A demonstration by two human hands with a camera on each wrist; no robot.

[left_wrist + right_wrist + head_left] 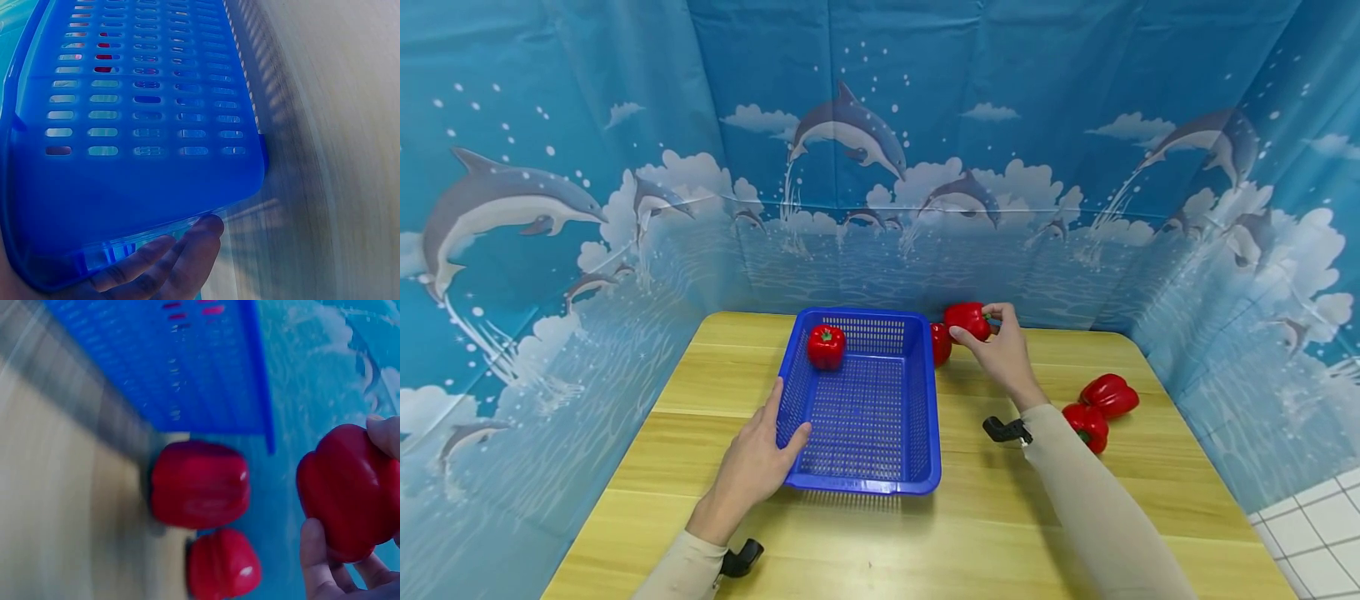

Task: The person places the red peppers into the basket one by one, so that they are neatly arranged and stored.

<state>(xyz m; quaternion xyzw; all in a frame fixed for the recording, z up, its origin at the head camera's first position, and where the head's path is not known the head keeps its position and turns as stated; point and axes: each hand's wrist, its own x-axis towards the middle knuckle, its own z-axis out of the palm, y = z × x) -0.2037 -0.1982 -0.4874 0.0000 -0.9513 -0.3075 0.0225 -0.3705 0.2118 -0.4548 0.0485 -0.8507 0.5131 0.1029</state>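
At the centre of the head view, a blue basket point(857, 483) is standing on a wooden table point(880, 542), with one red pepper point(826, 348) sitting inside its eleven o'clock corner. On the basket's eight o'clock side, the left hand point(748, 467) is gripping the rim, its thumb lying over the edge and its fingers resting along the outer wall. Toward two o'clock from the basket, the right hand point(1006, 358) is clamping a held pepper point(966, 318) between thumb and fingers, near the stem end. Just beside the basket's two o'clock wall, a second pepper point(940, 343) is lying partly hidden. Well apart at three o'clock, a third pepper point(1108, 396) and a fourth pepper point(1086, 427) are resting side by side. Toward twelve o'clock, a dolphin-print curtain point(865, 250) is hanging behind the table.

Left wrist view: the basket's slotted wall is spreading from nine to twelve o'clock, with red showing through slots near eleven. At six o'clock, the left fingers point(194, 250) are lying close together against the basket; the thumb's position cannot be told from this view.

Right wrist view: the held pepper is appearing at three o'clock, the right hand's digits pressing its opposite sides. The basket is occupying eleven o'clock; two peppers are lying near the centre and at six o'clock, just beside each other.
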